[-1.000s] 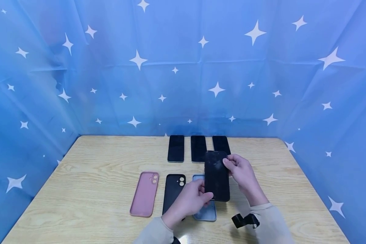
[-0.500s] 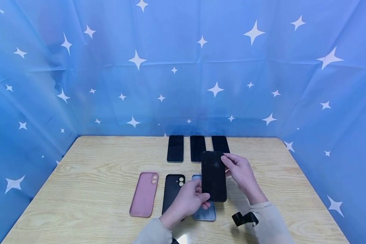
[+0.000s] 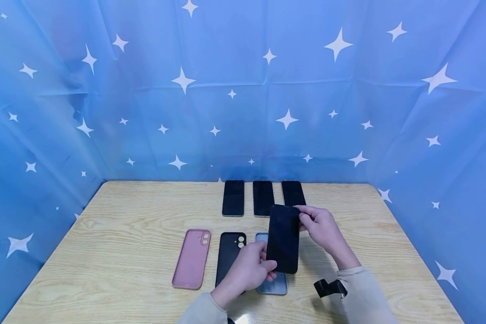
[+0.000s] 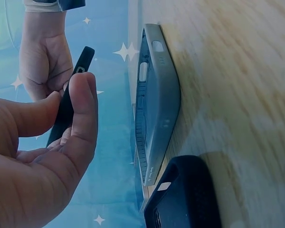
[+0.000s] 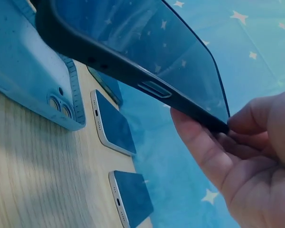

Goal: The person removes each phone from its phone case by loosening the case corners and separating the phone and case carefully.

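Both hands hold a smartphone above the table, its dark screen facing up; a black case with a side cutout wraps its edge in the right wrist view. My left hand pinches the lower left corner, thumb on the front. At the upper right corner, my right hand grips it between thumb and fingers. Beneath lies a light blue phone case, partly hidden by the phone and left hand. A black phone case lies left of it, partly covered by the left forearm.
A pink phone case lies further left on the wooden table. Along the back edge lie a left phone, a middle phone and a right phone. A star-patterned blue curtain surrounds the table.
The held phone has shifted slightly left, then a little toward the person, and its tilt has changed slightly. Both hands keep their hold. The cases and other phones stay put.
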Motion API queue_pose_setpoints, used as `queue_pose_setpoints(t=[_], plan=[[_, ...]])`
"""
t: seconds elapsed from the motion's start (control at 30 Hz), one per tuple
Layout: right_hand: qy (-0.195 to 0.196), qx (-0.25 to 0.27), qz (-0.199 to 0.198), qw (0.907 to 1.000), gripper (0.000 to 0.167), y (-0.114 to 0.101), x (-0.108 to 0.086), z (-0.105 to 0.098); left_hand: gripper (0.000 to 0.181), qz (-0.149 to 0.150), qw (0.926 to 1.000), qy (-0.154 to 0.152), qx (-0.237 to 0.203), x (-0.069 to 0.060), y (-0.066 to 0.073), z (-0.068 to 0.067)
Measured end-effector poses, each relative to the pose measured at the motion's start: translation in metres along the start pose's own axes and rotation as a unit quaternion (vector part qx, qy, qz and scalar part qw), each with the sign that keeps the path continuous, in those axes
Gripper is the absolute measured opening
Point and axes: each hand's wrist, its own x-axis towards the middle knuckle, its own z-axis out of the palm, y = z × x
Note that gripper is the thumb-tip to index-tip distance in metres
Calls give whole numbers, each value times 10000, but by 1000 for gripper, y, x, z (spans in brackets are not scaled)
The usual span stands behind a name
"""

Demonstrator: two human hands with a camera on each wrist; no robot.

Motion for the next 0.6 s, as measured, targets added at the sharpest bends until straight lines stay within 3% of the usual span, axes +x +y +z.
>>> queue_pose_setpoints(t=[0.33, 0.6], plan=[[-4, -350, -201, 9992, 44, 3, 2, -1, 18, 39, 9999, -17, 97, -1, 1, 0], [-256, 145, -374, 9989, 38, 3, 0, -5, 21, -174, 9998, -13, 66, -1, 3, -3]])
